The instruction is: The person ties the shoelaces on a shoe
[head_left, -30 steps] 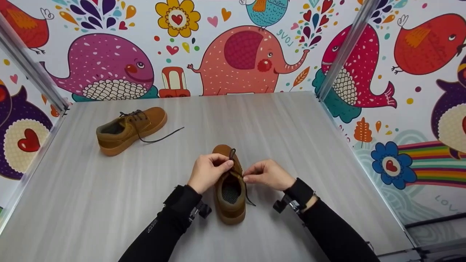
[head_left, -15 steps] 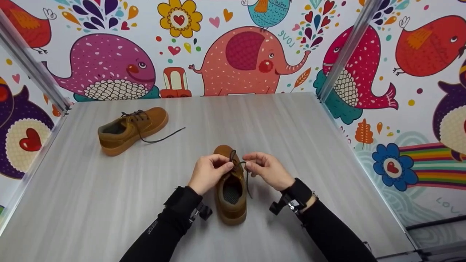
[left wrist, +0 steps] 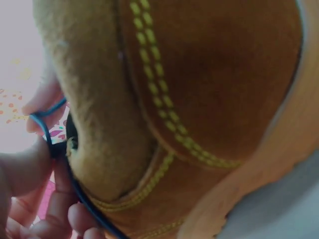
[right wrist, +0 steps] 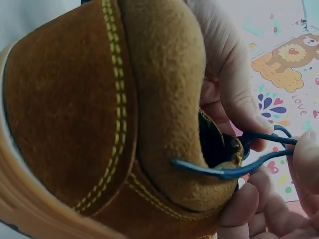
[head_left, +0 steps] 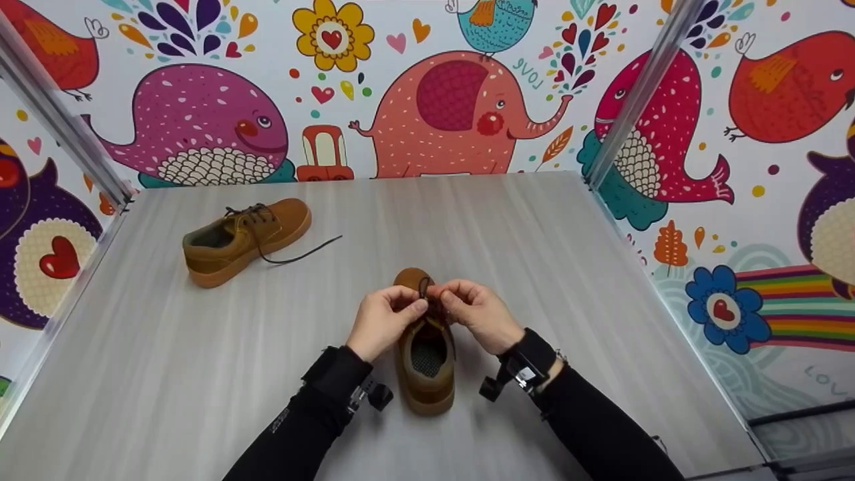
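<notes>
While the table (head_left: 200,387) bears the near brown shoe (head_left: 427,395), my left hand (head_left: 379,319) and right hand (head_left: 482,316) pinch the dark lace (right wrist: 234,173) by a loop and a strand respectively; I judge this bow-tying, the next move wanting a wrap around that loop.

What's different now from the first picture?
The bare right hand moved forward and inward, toward the bare left hand, pinching the thin dark cord lace. The left hand kept pinching the lace's loop. The nearer brown suede shoe and matching farther shoe stayed put.
</notes>
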Tool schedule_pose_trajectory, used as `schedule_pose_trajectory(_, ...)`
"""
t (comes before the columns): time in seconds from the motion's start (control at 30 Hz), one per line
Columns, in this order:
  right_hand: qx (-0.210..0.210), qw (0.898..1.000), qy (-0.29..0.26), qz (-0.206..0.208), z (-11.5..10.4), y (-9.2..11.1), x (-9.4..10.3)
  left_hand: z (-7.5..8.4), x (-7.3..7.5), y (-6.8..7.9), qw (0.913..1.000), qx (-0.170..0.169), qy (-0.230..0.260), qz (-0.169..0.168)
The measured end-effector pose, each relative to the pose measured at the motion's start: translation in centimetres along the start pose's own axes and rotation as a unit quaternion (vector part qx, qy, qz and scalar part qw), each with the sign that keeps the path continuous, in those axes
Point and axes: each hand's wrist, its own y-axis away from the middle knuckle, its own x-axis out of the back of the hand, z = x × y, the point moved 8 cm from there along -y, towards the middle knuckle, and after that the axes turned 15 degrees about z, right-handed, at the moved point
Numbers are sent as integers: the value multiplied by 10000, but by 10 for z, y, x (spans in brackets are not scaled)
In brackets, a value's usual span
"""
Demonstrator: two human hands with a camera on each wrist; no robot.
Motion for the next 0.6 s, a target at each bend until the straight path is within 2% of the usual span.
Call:
schedule_pose_trajectory(0.33,-186,9987,-318,345,-1,1,5,4,1,-1,9998,-201,-16,-94)
schedule_pose_trajectory(0.6,-358,9935,-1075,-77,-7,7,-3,2,-2,-3,9997,-60,97,-193)
